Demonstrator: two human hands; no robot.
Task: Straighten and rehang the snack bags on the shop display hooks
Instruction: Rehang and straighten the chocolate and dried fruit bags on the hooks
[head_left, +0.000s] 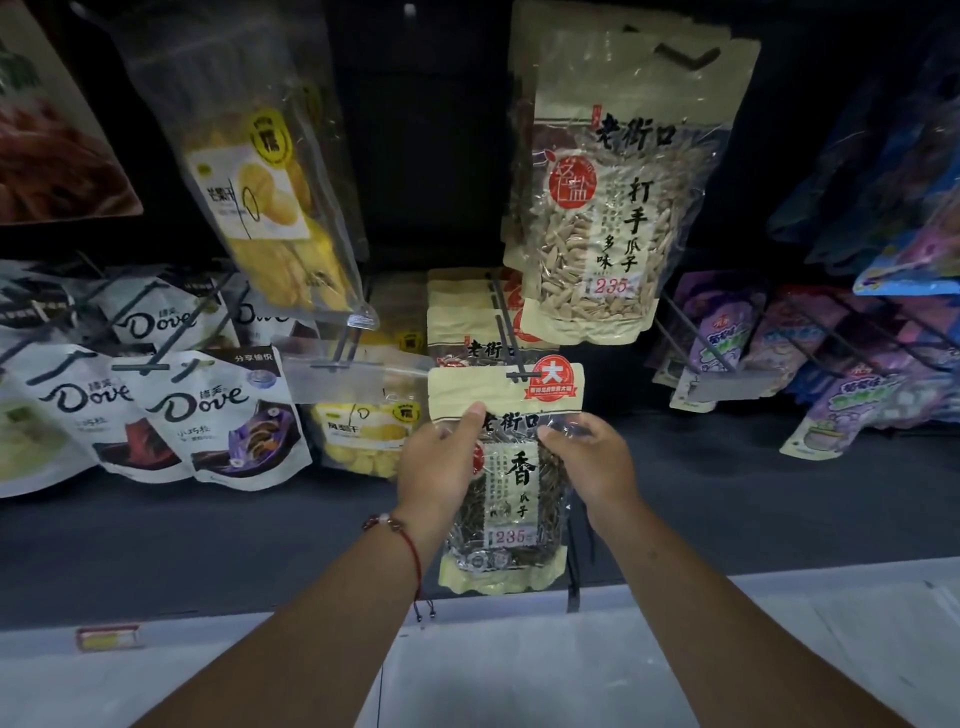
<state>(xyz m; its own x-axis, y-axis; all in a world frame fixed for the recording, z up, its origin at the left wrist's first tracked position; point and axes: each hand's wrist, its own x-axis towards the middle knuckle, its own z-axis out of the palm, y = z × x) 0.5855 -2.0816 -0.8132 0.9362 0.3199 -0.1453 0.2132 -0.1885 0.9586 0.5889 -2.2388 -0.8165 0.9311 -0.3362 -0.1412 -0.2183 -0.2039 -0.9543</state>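
A beige and clear bag of dark sunflower seeds (511, 499) hangs at the front of a black display hook (521, 373), with more of the same bags stacked behind it. My left hand (441, 470) holds the bag's left edge, thumb pressed on its front near the top. My right hand (589, 460) pinches the right edge at the same height. Above it hangs a larger bag of pale seeds (618, 208) on an upper hook (685, 54).
Dried mango bags (270, 202) hang at the upper left and lower middle. White Dove chocolate bags (208, 415) fill the left hooks; purple snack bags (831, 374) fill the right. A dark shelf base and a pale floor edge (519, 649) lie below.
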